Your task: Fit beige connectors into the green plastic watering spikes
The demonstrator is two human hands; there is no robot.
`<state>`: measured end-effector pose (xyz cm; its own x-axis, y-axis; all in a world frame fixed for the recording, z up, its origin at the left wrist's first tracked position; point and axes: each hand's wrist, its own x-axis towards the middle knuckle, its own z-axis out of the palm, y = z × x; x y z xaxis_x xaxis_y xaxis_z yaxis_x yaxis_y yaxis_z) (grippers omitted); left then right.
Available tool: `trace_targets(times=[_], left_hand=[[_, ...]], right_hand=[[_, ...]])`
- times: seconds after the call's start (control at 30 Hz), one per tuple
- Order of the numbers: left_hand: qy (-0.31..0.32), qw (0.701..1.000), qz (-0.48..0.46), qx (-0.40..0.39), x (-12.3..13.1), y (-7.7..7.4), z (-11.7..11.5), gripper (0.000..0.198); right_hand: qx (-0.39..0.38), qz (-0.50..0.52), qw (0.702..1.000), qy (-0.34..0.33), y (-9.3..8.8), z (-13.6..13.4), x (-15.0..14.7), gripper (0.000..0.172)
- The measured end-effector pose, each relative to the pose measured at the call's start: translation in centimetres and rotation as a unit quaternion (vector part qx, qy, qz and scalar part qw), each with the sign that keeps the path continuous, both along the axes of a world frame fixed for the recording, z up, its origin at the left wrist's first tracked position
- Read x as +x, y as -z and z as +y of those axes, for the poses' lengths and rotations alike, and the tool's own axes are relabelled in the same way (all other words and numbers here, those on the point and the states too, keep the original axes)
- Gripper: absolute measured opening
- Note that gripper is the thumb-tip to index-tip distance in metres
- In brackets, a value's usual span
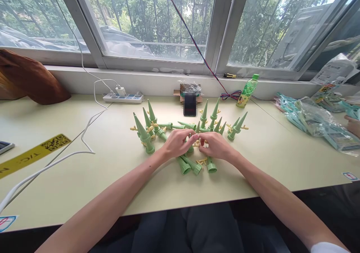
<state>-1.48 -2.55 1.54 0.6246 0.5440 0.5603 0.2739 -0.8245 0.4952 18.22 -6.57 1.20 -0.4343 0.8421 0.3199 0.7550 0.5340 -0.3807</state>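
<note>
My left hand (180, 144) is closed around a green plastic watering spike (190, 148), partly hidden by the fingers. Close against it, my right hand (216, 145) has its fingers curled in a pinch; what lies between them is hidden. A small yellow valve piece (196, 143) shows in the gap between the hands. Under the left hand lie green spikes (184, 167) with open round ends toward me. Another green spike (212, 166) and loose yellow valve pieces (201, 162) are just below the right hand.
Upright spikes with yellow valves stand at left (144, 134) and right (237, 127). Behind are a phone (189, 106), a green drink bottle (248, 91) and a power strip (123, 98). A white cable (84, 136) crosses the left; bagged teal items (312, 114) and another person's hand (353, 125) are right.
</note>
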Motion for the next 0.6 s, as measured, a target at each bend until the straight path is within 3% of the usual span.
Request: trace_targets(times=[0.23, 0.47, 0.6], left_hand=[[-0.004, 1.0, -0.006, 0.008, 0.08, -0.05, 0.01, 0.046], [-0.019, 1.0, -0.012, 0.008, 0.06, -0.12, 0.0, 0.04], [-0.031, 0.999, -0.013, 0.011, 0.06, -0.05, 0.13, 0.038]], right_hand=[[-0.013, -0.016, 1.0, -0.001, -0.18, 0.02, -0.03, 0.02], [-0.02, -0.026, 0.999, -0.001, 0.0, 0.2, 0.08, 0.007], [-0.022, -0.02, 1.0, 0.004, 0.21, 0.35, 0.12, 0.012]])
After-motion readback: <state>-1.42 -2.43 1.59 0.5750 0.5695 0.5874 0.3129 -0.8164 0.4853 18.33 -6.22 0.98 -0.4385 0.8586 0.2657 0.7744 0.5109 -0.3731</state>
